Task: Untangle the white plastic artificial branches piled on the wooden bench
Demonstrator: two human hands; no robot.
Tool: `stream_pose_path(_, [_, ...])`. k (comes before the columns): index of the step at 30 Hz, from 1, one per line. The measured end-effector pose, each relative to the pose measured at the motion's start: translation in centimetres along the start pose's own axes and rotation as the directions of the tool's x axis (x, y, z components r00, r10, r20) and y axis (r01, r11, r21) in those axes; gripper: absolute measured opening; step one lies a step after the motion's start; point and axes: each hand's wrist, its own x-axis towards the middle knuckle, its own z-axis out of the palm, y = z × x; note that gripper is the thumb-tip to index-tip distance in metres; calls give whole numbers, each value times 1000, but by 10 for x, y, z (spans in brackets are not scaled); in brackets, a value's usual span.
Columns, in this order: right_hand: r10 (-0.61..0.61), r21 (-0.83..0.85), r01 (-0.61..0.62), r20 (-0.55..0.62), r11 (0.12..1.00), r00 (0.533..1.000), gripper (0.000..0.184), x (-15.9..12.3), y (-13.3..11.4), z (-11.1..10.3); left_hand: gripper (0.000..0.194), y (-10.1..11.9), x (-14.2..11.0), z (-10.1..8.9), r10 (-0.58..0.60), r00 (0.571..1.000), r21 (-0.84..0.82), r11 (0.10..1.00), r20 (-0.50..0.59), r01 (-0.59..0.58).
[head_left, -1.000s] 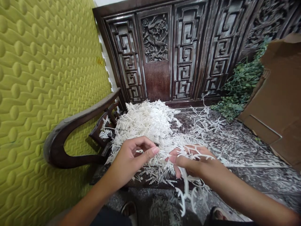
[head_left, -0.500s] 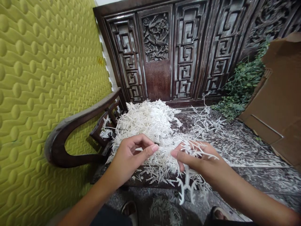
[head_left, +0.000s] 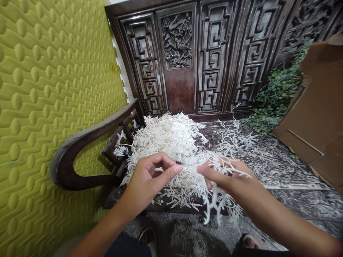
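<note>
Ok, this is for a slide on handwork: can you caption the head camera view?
Left hand and right hand handle white feathery sprigs heaped on a dark wooden bench.

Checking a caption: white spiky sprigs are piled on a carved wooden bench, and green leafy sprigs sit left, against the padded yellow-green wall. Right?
No: the head view shows the green leafy sprigs on the right, beside the brown cardboard, not against the padded wall. The white spiky sprigs on the carved wooden bench are as you said.

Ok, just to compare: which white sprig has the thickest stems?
The forked sprig held by the right hand: thick bare stems, unlike the fine needled heap.
</note>
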Motion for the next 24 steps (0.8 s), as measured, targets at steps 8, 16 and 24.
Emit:
stream_pose_path(8, [20, 164, -39, 117, 986, 993, 37, -1, -1, 2, 18, -2, 2, 1, 12, 999, 63, 998, -46, -9])
stream_pose_path(16, [-17, 195, -5, 114, 981, 993, 32, -3, 4, 5, 20, 1, -1, 7, -5, 999, 54, 999, -41, 7])
stream_pose_path(24, [-69, 224, 32, 158, 974, 985, 23, -1, 8, 6, 20, 1, -2, 8, 22, 999, 102, 995, -25, -19])
